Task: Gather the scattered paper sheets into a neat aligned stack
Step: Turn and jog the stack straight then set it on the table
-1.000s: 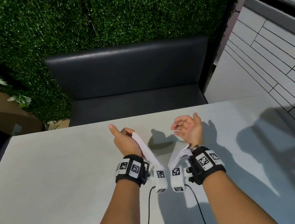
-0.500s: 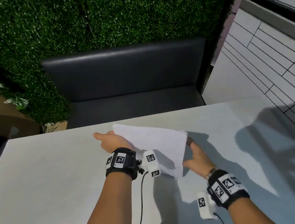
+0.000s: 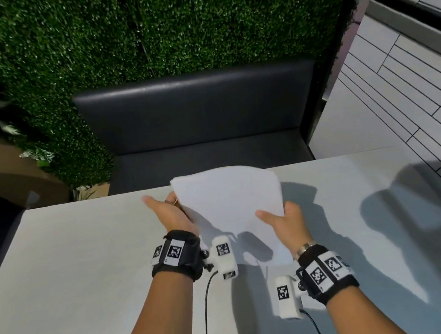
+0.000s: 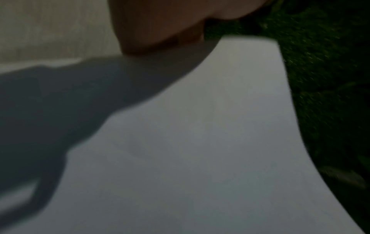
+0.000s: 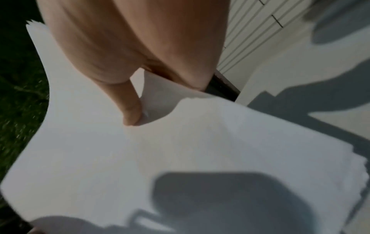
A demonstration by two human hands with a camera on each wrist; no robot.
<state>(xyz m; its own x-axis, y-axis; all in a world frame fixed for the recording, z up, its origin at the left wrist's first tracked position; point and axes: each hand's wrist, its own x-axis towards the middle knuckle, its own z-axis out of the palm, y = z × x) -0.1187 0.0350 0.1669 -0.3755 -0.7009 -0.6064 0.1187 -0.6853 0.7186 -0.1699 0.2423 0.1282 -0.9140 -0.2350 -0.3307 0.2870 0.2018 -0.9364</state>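
White paper sheets (image 3: 230,207), a thin floppy bundle, are held up above the pale grey table (image 3: 73,268). Right hand (image 3: 287,222) pinches the near edge, left hand (image 3: 168,215) supports the other side, grip unclear. Edges look ragged, so probably squaring next: tap them down.

no readable text, only coded markers on wristbands (image 3: 175,252)

Café or restaurant booth seating.
A pale table (image 3: 59,269) stands before a dark padded bench (image 3: 197,119); behind the bench rises an artificial hedge wall (image 3: 168,26), with white tiling (image 3: 412,87) beside it.
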